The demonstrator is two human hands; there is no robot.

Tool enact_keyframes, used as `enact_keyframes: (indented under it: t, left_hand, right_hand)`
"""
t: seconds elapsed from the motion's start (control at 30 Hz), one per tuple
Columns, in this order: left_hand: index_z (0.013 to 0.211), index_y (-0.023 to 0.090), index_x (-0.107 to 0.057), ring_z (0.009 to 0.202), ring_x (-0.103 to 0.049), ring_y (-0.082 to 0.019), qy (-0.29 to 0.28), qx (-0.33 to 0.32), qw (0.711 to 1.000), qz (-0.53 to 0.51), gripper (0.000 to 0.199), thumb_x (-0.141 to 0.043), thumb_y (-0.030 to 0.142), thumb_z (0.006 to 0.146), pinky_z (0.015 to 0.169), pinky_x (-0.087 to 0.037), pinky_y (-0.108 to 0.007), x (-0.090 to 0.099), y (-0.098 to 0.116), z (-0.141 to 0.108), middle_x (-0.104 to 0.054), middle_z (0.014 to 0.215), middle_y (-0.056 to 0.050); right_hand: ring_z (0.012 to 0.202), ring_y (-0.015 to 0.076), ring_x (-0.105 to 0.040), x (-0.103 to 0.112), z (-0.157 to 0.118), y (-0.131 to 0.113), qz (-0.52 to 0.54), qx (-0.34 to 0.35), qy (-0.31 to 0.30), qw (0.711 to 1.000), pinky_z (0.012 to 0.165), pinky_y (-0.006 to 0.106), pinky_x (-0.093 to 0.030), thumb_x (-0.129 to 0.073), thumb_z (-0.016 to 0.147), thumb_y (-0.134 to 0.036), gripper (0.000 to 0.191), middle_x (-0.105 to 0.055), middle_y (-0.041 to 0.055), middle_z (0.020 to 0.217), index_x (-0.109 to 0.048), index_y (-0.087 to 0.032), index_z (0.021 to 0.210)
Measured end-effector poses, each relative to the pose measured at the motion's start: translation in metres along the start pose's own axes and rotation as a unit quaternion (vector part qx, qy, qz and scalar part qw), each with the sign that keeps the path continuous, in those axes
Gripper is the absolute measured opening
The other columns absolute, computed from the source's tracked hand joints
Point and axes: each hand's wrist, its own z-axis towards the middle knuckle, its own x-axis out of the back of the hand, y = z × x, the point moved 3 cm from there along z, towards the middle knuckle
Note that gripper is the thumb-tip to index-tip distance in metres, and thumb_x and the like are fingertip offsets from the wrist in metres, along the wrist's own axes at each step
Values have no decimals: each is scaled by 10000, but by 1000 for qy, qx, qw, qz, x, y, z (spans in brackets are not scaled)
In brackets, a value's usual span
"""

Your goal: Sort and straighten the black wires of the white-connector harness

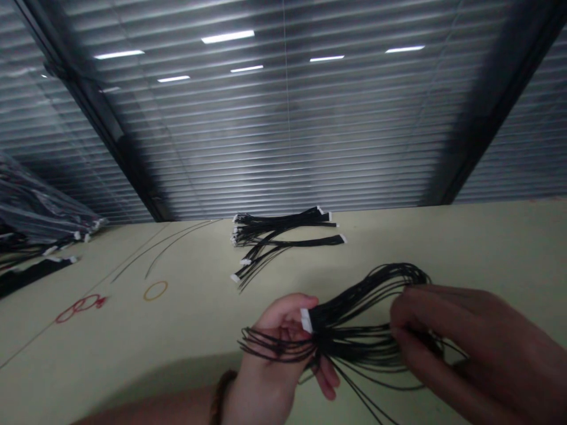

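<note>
A bundle of thin black wires, a wire harness point(354, 345) with a white connector point(306, 320) at one end, is held above the table. My left hand point(279, 342) is closed around the connector end, and several wires loop over its palm and thumb side. My right hand point(447, 336) pinches the wires at the other side of the bundle, where they bend back in a loop. Its fingertips are partly hidden behind the hand. Some loose wires hang below toward the bottom edge.
More black harnesses point(283, 230) with white connectors lie in a pile at the table's back. A yellow rubber band point(156, 291), red rubber bands point(82, 306) and loose wires lie to the left. Bagged harnesses point(39, 206) sit far left. Behind stands a glass partition with blinds point(301, 136).
</note>
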Motion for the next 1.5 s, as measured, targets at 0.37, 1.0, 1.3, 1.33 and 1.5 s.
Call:
enact_keyframes:
  t: [0.37,1.0,1.3,1.33,1.5]
  left_hand:
    - [1055,281,-652,566,-687,-96,58,28,991,115,338,-565,40,835,499,-545,-135,-13,1,1,-695,704,15]
    - [984,202,-594,480,-638,-96,168,62,966,187,239,-580,51,799,434,-540,-164,-8,6,9,-653,646,30]
    - [1040,294,-628,547,-676,-94,83,36,986,143,272,-581,111,844,470,-556,-149,-6,1,3,-685,748,21]
    - [1043,295,-628,547,-676,-92,79,34,986,140,273,-579,111,847,472,-557,-146,-6,0,4,-688,747,21]
    - [1057,283,-625,547,-675,-84,63,35,990,121,284,-560,94,856,484,-554,-134,-4,-2,4,-681,738,23]
  right_hand:
    - [524,170,-507,-12,0,-14,-76,43,-3,996,492,305,-367,-388,797,-54,209,-540,4,629,-518,-204,732]
    - [571,82,-545,-7,10,-5,251,-176,-64,950,517,173,-439,-419,834,-129,186,-602,-31,662,-572,-203,758]
    - [567,76,-470,-1,7,-10,499,-190,-73,842,461,155,-368,-462,899,-412,295,-590,14,733,-670,-220,816]
    - [515,64,-410,-2,6,-10,516,-208,-80,827,432,150,-333,-459,900,-419,299,-546,3,671,-657,-207,827]
    - [462,60,-375,-7,9,-10,561,-233,-124,784,437,159,-327,-449,890,-401,316,-433,-24,528,-615,-151,792]
